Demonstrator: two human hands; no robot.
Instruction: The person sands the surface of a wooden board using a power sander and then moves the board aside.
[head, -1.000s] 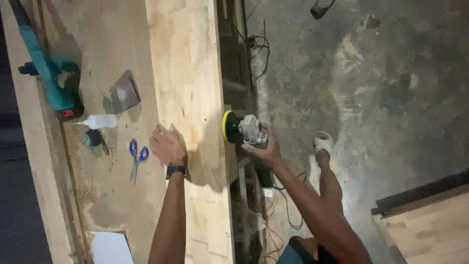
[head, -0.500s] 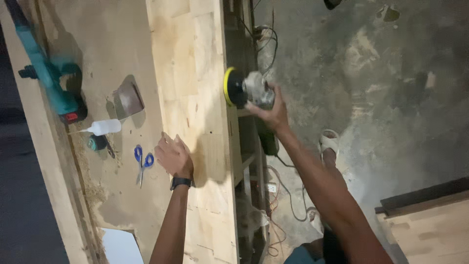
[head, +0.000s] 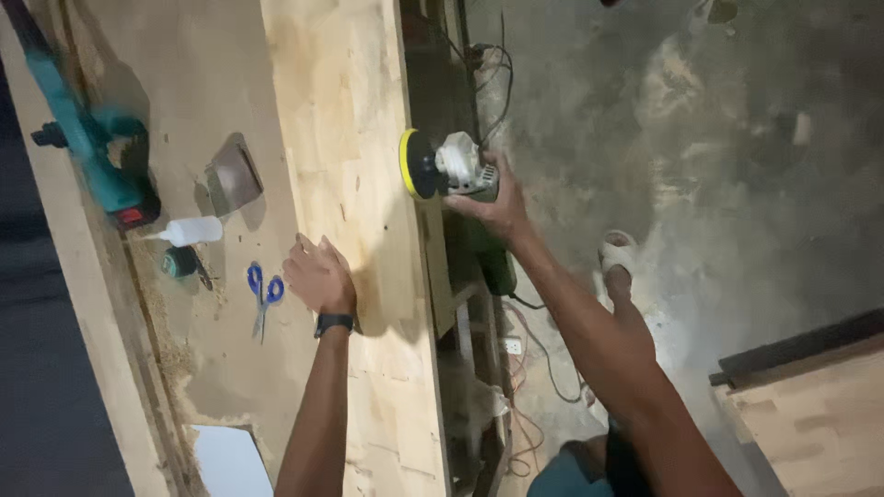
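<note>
- The sander (head: 448,167), a grey power tool with a round black pad edged in yellow, sits in the right hand (head: 497,204), whose fingers close around its body from behind.
- Its pad faces the long edge of the wooden panel (head: 345,138) and stands just beside that edge; whether it touches the wood cannot be told.
- A dark green part of the tool runs back below the right wrist, and a cord trails from it toward the floor.
- The left hand (head: 319,276) lies on the top face of the wooden panel with loosely curled fingers, holding nothing; a black watch (head: 333,323) circles its wrist.
- Just past the left hand's outer side lie blue-handled scissors (head: 264,293) on the workbench (head: 184,83).
- Beyond the scissors, farther from the left hand, a white squeeze bottle (head: 189,231) lies on its side, with a small dark round item just below it.
- A flat dark metal piece (head: 232,177) rests ahead of the left fingertips on the workbench.
- A teal power tool (head: 97,161) lies farthest out from the left hand, near the bench's edge.
- Below the right forearm, the person's foot in a pale sandal (head: 617,258) stands on the grey concrete floor (head: 737,166).
- Tangled cables (head: 488,74) hang ahead of the right hand, under the bench.
</note>
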